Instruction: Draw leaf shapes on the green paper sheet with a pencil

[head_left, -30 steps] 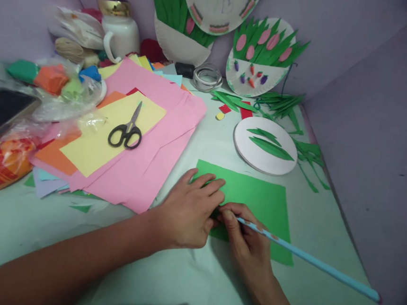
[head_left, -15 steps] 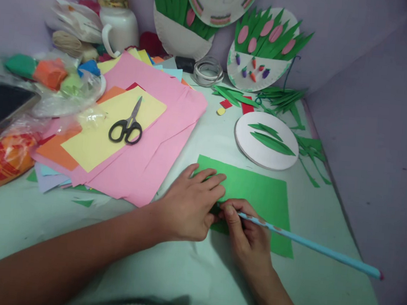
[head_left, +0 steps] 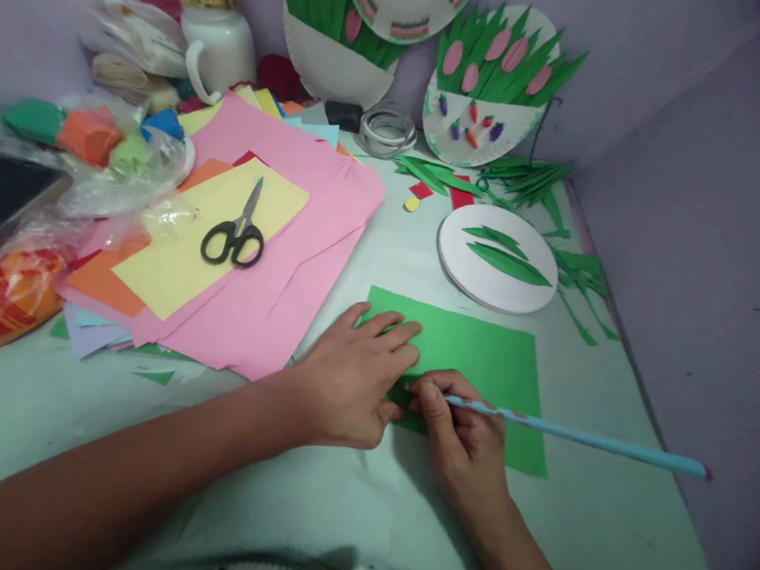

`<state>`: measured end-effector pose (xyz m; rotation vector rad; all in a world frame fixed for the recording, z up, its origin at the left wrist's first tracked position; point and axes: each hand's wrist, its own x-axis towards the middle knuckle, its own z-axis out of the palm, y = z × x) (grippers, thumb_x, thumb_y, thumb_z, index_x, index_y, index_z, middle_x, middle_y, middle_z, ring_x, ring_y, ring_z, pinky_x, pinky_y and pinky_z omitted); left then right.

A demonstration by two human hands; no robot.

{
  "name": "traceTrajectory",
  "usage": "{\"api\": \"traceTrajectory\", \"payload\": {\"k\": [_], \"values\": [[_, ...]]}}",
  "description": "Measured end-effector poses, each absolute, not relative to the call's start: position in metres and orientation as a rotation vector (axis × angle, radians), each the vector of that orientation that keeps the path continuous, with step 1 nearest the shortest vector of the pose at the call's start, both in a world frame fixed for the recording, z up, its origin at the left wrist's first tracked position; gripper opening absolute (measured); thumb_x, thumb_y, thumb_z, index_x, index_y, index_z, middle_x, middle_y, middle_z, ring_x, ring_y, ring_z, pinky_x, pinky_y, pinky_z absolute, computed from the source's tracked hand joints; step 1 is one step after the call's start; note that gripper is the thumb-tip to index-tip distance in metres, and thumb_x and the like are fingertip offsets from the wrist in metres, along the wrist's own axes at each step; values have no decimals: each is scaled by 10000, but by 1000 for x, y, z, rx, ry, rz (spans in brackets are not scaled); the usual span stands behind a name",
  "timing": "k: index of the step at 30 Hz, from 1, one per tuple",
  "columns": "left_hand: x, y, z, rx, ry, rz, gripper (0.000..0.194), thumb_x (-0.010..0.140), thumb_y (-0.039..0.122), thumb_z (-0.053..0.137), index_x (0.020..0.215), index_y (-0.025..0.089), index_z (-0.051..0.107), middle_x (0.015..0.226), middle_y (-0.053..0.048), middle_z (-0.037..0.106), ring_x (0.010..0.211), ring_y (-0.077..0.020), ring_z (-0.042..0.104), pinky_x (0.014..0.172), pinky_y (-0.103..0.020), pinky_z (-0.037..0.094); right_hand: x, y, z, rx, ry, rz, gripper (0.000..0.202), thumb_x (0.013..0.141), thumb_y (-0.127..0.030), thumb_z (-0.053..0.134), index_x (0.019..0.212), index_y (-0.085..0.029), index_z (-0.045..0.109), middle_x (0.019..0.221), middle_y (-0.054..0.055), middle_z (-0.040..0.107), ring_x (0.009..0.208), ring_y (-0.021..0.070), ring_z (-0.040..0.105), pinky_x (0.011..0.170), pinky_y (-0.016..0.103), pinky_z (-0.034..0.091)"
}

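A green sheet of paper (head_left: 480,356) lies on the pale green table. My left hand (head_left: 362,377) rests on its left part, palm down with the fingers spread. Beside it, my right hand (head_left: 460,434) pinches a long light blue pencil (head_left: 580,436) close to its tip. The pencil leans to the right, low over the sheet. Its tip is near my left thumb and hard to make out. Above the sheet sits a white round disc (head_left: 454,269) bearing green leaf-shaped cutouts (head_left: 508,263).
Black scissors (head_left: 242,229) lie on yellow paper (head_left: 188,264) over pink sheets (head_left: 271,311) at the left. Behind stand a white mug (head_left: 224,50) and decorated paper plates (head_left: 492,140). Green scraps (head_left: 584,276) lie at the right edge, a dark phone-like object (head_left: 2,199) at far left.
The pencil's far end has swung slightly upward in the view, away from me. My left hand keeps its place on the green sheet. The whole view has shifted very slightly.
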<state>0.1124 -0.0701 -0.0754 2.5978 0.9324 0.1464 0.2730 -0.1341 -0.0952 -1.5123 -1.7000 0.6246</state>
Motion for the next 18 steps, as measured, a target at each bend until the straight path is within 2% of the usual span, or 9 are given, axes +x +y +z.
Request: {"api": "traceTrajectory", "payload": {"k": [3, 6, 10, 18], "values": [[112, -65, -73, 2631, 894, 105, 238, 861, 241, 490, 1090, 206, 548, 1428, -59, 451, 1312, -262, 361, 1065, -516, 239, 274, -135, -96, -1505, -1705, 634, 241, 925, -267, 449, 731, -196, 572, 590, -14, 582, 532, 126, 558, 501, 233, 421], [114, -62, -74, 2674, 896, 133, 232, 892, 159, 403, 1033, 211, 580, 1376, -42, 509, 1247, -253, 426, 1019, -519, 285, 273, -134, -96, -1496, -1705, 637, 235, 925, -258, 447, 732, -196, 566, 599, -12, 580, 539, 125, 556, 510, 235, 422], [119, -60, -80, 2703, 938, 192, 205, 928, 192, 409, 930, 207, 613, 1308, -40, 565, 1177, -263, 476, 979, -520, 320, 273, -133, -95, -1485, -1703, 646, 232, 924, -240, 444, 729, -194, 561, 600, -16, 565, 537, 119, 534, 510, 236, 411], [119, -61, -84, 2700, 942, 227, 176, 937, 243, 455, 948, 205, 627, 1320, -40, 559, 1181, -269, 478, 993, -531, 317, 273, -137, -94, -1466, -1721, 656, 237, 923, -241, 447, 725, -190, 567, 586, -18, 557, 517, 114, 512, 494, 236, 391]]}}
